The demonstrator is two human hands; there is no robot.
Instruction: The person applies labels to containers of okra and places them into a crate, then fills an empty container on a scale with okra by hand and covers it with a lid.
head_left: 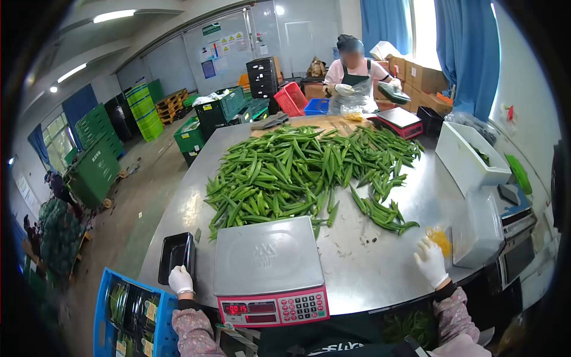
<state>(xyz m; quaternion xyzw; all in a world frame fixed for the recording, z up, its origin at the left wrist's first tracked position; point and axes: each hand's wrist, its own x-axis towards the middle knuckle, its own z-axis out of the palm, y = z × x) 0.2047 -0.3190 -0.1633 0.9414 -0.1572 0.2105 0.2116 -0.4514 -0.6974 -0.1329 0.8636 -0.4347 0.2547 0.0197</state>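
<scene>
My left hand, in a white glove, has its fingers closed on the near corner of a black plastic tray at the table's left edge. Nothing lies in that tray. My right hand, also gloved, rests over the right side of the table with its fingers apart, holding nothing. Just beyond its fingertips is a small bunch of yellow rubber bands. Between my hands stands a red digital scale with a bare metal plate; its red display appears to read -0.015. Behind it spreads a big heap of green okra.
A blue crate with packed okra trays stands at lower left. White foam boxes line the right edge of the steel table. Across it, a co-worker in white gloves holds a tray beside a second red scale.
</scene>
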